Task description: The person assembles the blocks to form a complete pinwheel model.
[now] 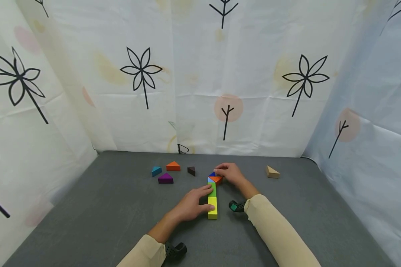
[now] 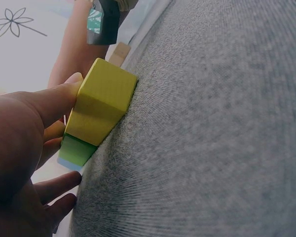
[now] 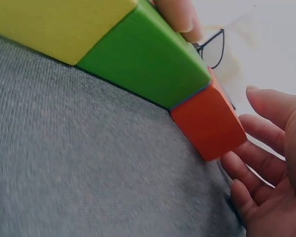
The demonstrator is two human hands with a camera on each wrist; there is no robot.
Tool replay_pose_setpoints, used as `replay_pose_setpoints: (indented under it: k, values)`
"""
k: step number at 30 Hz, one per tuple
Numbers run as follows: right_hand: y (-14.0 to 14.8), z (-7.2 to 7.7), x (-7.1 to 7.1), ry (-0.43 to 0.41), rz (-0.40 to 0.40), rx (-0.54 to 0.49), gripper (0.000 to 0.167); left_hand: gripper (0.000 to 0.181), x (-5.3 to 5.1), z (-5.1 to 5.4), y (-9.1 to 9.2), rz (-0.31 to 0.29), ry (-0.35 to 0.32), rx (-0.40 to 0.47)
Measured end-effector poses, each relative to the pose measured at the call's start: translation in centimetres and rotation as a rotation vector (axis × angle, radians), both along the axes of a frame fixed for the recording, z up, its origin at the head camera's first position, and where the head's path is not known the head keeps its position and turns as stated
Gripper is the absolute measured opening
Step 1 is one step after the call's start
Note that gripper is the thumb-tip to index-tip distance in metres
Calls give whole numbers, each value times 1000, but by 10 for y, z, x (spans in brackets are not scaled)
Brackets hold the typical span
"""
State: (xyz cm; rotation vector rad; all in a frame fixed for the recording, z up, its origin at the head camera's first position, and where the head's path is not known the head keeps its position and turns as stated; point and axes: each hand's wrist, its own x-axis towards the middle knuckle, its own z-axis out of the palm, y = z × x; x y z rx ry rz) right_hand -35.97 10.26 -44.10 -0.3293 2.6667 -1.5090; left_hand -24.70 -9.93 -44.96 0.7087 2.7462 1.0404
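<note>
Block row: on the tabletop [image 1: 120,207], a yellow block [image 1: 212,202], a green block [image 1: 213,191], a light blue wedge [image 1: 211,180] beside an orange wedge [image 1: 216,180], and a dark blue wedge [image 1: 212,174] are lined up near to far.
Left hand [image 1: 192,204]: unclenched; the thumb is laid on the yellow block, fingertips on the green block.
Right hand [image 1: 232,173]: loosely extended, unclenched, held at the row's far end.
Loose wedges: teal wedge [image 1: 156,171], purple wedge [image 1: 166,179], red-orange wedge [image 1: 173,167] and dark brown wedge [image 1: 191,171] are scattered far left; a wooden wedge [image 1: 272,172] is placed far right.
</note>
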Motion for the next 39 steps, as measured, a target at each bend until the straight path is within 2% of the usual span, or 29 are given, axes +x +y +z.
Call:
replay_pose_setpoints:
  k: [3,5,10,14,21,29,33,39]
  values:
    - [6,2,1,-5,23,-26,28,67,0,0,0,0,-7,3]
    - [11,5,2,9,47,-9,27,67,0,1,0,0,-9,3]
    - [22,17,10,129,131,132,24,67,1,2,0,-4,-2,10]
    - [31,26,16,210,153,197,24,67,1,3,0,-6,2,15]
    - [49,36,23,297,52,205,23,66,2,3,0,-3,3,12]
    - [80,32,24,457,-92,232,24,66,2,2,0,-9,10,11]
    - [97,28,23,488,-162,267,26,66,3,1,0,-14,8,16]
    - [119,24,24,475,-215,332,29,65,4,2,0,-24,10,23]
